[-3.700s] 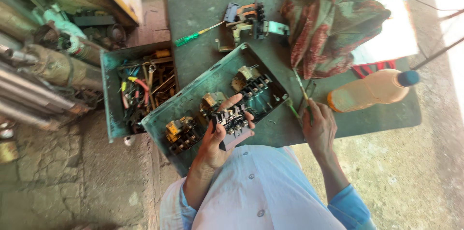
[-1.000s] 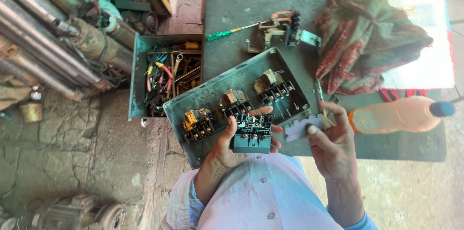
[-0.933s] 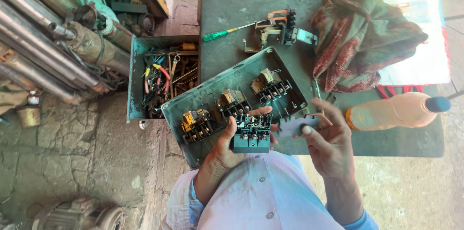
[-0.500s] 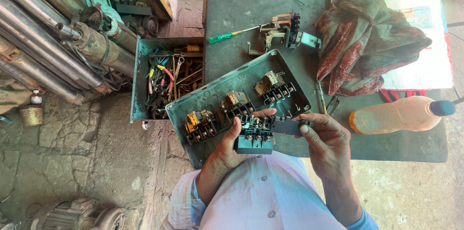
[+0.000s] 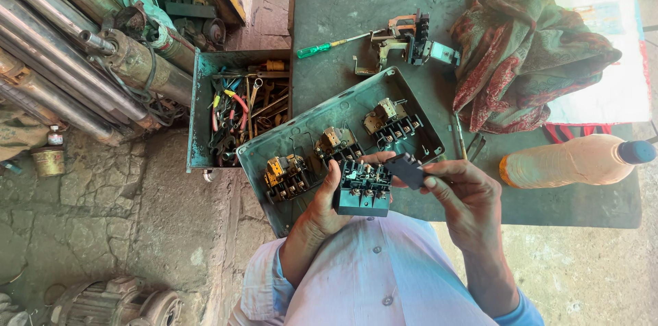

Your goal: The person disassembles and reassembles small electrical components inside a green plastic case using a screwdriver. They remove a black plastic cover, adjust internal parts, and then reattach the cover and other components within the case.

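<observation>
My left hand (image 5: 327, 197) grips a teal and black electrical contactor block (image 5: 363, 193) just above my lap. Pinched between thumb and fingers, a small dark flat part (image 5: 407, 170) sits in my right hand (image 5: 466, 196), touching the block's upper right corner. Both hands hover over the near edge of an open green metal box (image 5: 343, 103) that holds several more contactors (image 5: 392, 120) and lies tilted across the table's edge.
A green toolbox (image 5: 199, 110) full of tools sits left of the box. On the dark table lie a green-handled screwdriver (image 5: 322, 48), a loose switch assembly (image 5: 410, 41), a patterned cloth (image 5: 528, 52) and an orange bottle (image 5: 572, 161). Steel pipes (image 5: 62, 45) lie far left.
My right hand has moved left, bringing the small part up against the contactor block. My left hand has kept the block in about the same place.
</observation>
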